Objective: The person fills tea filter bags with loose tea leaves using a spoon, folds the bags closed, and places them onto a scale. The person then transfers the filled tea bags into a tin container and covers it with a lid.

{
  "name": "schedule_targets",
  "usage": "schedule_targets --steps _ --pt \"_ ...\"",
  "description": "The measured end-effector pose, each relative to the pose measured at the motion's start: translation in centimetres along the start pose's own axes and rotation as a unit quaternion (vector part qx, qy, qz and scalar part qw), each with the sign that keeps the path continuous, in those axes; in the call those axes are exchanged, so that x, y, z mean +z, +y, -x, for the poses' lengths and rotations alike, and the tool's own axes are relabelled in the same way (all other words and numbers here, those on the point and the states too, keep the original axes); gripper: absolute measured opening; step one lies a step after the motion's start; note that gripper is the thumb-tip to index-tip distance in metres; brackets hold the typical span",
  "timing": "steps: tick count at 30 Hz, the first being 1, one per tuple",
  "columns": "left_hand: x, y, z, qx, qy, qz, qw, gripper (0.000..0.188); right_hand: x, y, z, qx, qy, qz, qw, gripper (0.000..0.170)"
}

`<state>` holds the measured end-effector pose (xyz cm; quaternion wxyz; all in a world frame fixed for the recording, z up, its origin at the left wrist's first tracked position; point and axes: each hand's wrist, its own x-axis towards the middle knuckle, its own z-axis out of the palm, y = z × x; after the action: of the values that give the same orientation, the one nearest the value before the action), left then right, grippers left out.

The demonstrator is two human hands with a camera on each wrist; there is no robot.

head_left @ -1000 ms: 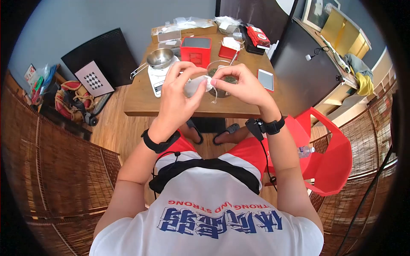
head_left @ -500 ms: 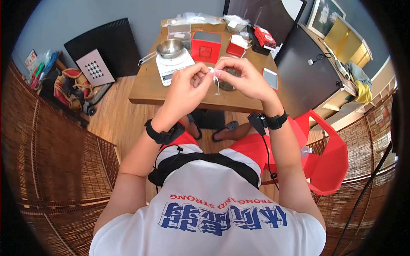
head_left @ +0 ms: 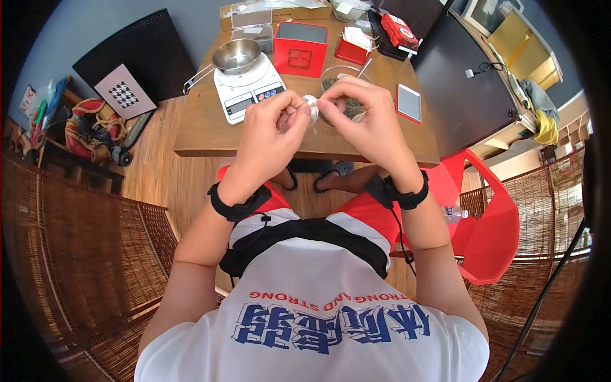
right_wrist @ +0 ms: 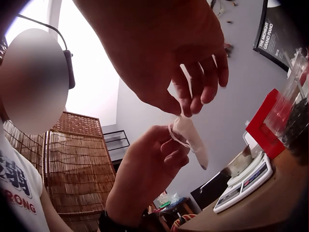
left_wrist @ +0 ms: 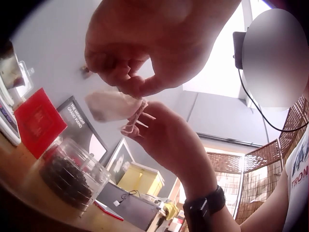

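Observation:
A small white drawstring pouch (right_wrist: 193, 140) hangs between my two hands above the table's front edge. My left hand (head_left: 270, 127) pinches it at its gathered top. From the other side my right hand (head_left: 366, 114) pinches the same end, thumb against forefinger. A thin white string (left_wrist: 128, 129) loops down near the fingers in the left wrist view. The pouch's lower part looks whitish and slightly see-through. Just beyond the right hand, and partly hidden by it, stands a clear container (left_wrist: 99, 169) of dark dried leaves with a spoon handle (head_left: 365, 67) leaning out.
A white kitchen scale (head_left: 273, 81) bearing a metal pan (head_left: 237, 56) stands left on the wooden table (head_left: 197, 130). Behind are a red tin (head_left: 300, 60) and a red box (head_left: 352, 51) with white pouches. A red-rimmed lid (head_left: 408, 103) lies right. A red chair (head_left: 490, 235) stands beside me.
The pouch was spread between the hands a second ago; both hands have since come together at its top. The head view has shifted, showing the table larger and nearer.

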<state>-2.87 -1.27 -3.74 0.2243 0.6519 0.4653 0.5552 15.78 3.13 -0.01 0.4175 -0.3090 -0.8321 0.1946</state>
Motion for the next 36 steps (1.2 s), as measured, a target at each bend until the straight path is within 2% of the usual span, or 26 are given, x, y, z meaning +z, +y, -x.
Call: schedule_targets --steps 2,4,11,14,16,18,20,22,23,24,30,32,34,36 --pt "-0.2 -0.4 -0.3 0.018 -0.004 0.009 1.0 0.014 -0.5 0.2 0.0 -0.026 0.032 -0.01 0.999 0.008" --pt "-0.5 -0.2 -0.6 0.017 -0.028 -0.003 0.999 0.014 -1.3 0.1 -0.1 -0.07 0.005 -0.036 0.997 0.01" --pt "-0.1 0.1 -0.6 0.017 -0.061 0.051 0.997 0.016 -1.9 -0.5 -0.1 -0.116 -0.065 0.016 0.991 0.02" --pt "-0.4 0.7 -0.1 0.034 -0.068 0.053 0.996 0.017 -2.2 -1.5 0.1 -0.121 -0.067 0.016 0.99 0.023" --pt "-0.8 0.9 0.3 0.041 -0.069 0.056 0.995 0.017 -2.6 -2.3 0.4 -0.088 -0.11 0.0 0.99 0.025" --pt "-1.5 1.4 0.6 -0.004 -0.102 0.027 0.994 0.015 -2.7 -2.5 0.5 -0.122 -0.102 0.018 0.987 0.022" --pt "-1.9 2.1 0.6 0.006 -0.098 0.044 0.994 0.015 -2.6 -2.9 0.8 -0.102 -0.111 0.016 0.988 0.018" --pt "-2.1 2.6 0.6 -0.009 -0.134 0.077 0.988 0.016 -2.7 -3.5 1.0 -0.104 -0.114 0.015 0.988 0.015" --pt "-2.0 2.3 0.6 0.02 -0.138 0.077 0.987 0.015 -2.9 -3.6 1.3 -0.102 -0.115 0.016 0.988 0.015" --pt "-2.0 2.1 0.8 0.016 -0.136 0.081 0.987 0.015 -2.9 -3.5 1.4 -0.099 -0.114 0.016 0.988 0.016" --pt "-1.0 0.6 1.8 -0.002 -0.175 0.089 0.98 0.015 -2.3 -1.9 2.5 -0.068 -0.173 0.007 0.983 0.017" --pt "-0.5 -0.4 1.6 0.01 -0.178 0.091 0.98 0.015 -2.0 -1.2 2.6 -0.035 -0.166 -0.003 0.986 0.017" --pt "-0.5 -0.6 1.2 0.057 -0.148 0.04 0.986 0.014 -1.9 -0.1 2.5 -0.066 -0.175 0.012 0.982 0.016" --pt "-0.4 -1.1 0.5 0.047 -0.158 0.037 0.986 0.012 -1.9 1.0 2.2 -0.066 -0.176 0.01 0.982 0.014"
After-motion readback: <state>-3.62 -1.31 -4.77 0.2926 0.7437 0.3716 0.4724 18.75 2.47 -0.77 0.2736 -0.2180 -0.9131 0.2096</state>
